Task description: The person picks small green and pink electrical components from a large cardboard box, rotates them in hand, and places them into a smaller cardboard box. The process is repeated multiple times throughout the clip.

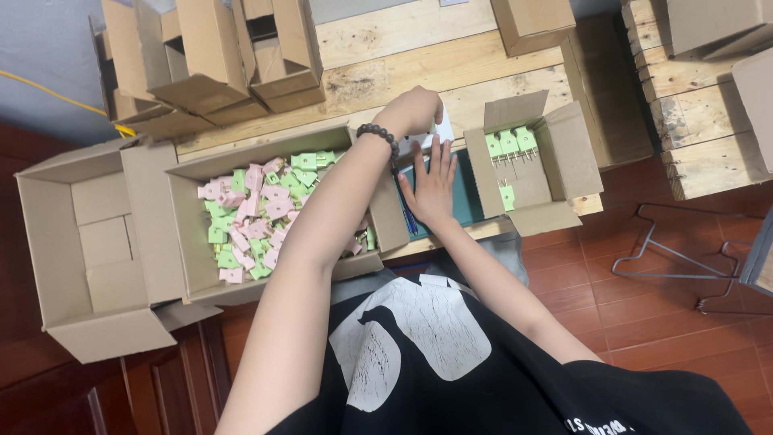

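Left hand [412, 110] curled around white slip [444, 129], just above right hand [432, 181] lying flat, fingers spread, on dark green tray [467, 193]. Slip between big box of pink and green tags [258, 213] leftward and small box [531, 161] rightward; small box nearer.

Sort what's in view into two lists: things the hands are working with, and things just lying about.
In use:
left hand, closed on a white piece
right hand, flat on the dark green tray
small box with a row of green parts
big box of loose pink and green parts

Lying about:
stacked cartons
empty box
wire frame on the floor
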